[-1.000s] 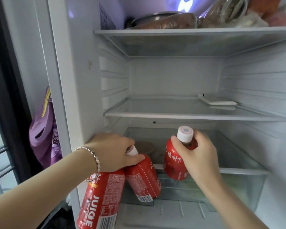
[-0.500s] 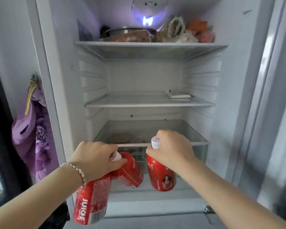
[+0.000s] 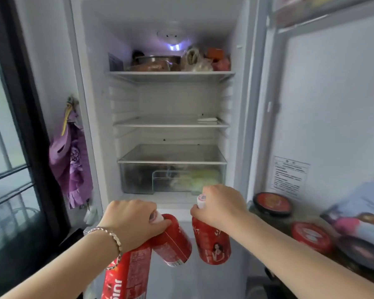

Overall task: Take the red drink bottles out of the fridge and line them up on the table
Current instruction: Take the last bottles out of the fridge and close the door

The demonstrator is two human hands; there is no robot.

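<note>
My left hand (image 3: 131, 221) grips two red drink bottles by their necks: a long one (image 3: 127, 275) that hangs down under my wrist, and a shorter one (image 3: 173, 240) tilted to the right, with its white cap under my fingers. My right hand (image 3: 219, 205) is shut on the neck of a third red bottle (image 3: 211, 242), whose white cap (image 3: 201, 200) shows beside my fingers. All three hang in the air in front of the open fridge (image 3: 171, 126), below its lowest drawer. No red bottles are visible on the shelves.
The top shelf (image 3: 171, 74) holds a metal pot and wrapped food. The clear drawer (image 3: 173, 178) holds vegetables. The open door (image 3: 333, 104) stands on the right, with red-lidded jars (image 3: 272, 202) in its rack. A purple cloth (image 3: 70, 160) hangs on the left wall.
Both hands have drawn back out of the fridge with the three bottles. The whole fridge interior and the door on the right have come into view.
</note>
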